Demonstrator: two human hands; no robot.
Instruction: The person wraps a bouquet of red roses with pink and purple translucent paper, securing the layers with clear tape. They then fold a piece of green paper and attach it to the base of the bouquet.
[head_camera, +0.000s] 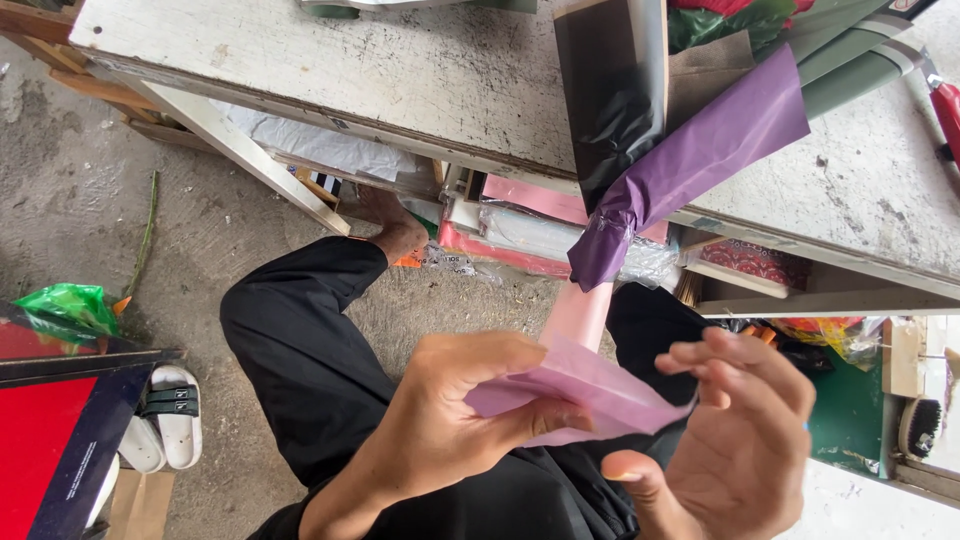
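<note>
Left hand (455, 405) is pinched shut on a pale pink sheet of tissue paper (590, 390), thumb on top and fingers curled under its near-left edge. The sheet runs off to the right from there and its far corner just meets the right hand (735, 440), which is loose and open, fingers spread, not really gripping anything as far as I can see.

What I'd worry about: that paper looks thin, so with only one hand holding it, a tug or twist could tear or crease it right at the pinch. The free corner could also flop down onto the dusty floor below the hands.

Further up and right of both hands, the purple-wrapped bouquet (690, 160) hangs its tail over the edge of the worktable (400, 70), so a bump could tip it off.
</note>
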